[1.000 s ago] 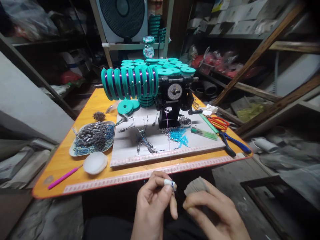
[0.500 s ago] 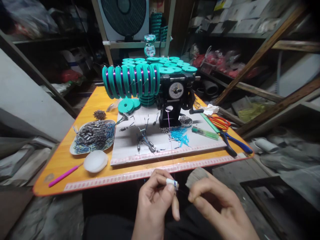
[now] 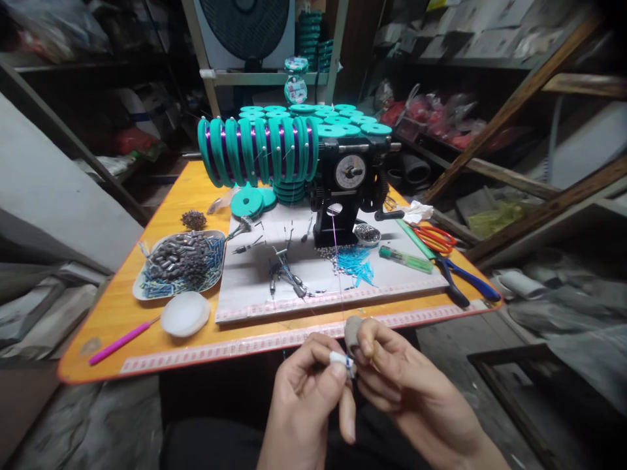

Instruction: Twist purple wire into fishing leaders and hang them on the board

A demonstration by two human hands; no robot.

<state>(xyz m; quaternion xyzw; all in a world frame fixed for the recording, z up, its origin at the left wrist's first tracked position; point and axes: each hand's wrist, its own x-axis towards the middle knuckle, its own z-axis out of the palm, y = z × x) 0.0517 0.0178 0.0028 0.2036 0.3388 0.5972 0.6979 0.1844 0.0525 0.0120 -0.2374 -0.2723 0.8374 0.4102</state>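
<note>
Head view: near edge of the white board (image 3: 313, 297) as landmark, both hands are in front of it, close together. The left hand (image 3: 313, 395) pinches a small white piece (image 3: 341, 360) between thumb and forefinger; a purple thread (image 3: 336, 258) runs up from near it over the board to the black machine (image 3: 337, 222). The right hand (image 3: 399, 372), a grey cover (image 3: 353, 333) on 1 finger, presses thumb and forefinger together; what they grip, I cannot tell. Left of the board sit 1 tray (image 3: 208, 277) and 1 white bowl (image 3: 185, 314).

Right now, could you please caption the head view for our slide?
Left hand holding a white piece, right hand beside it, green spools beyond.
</note>
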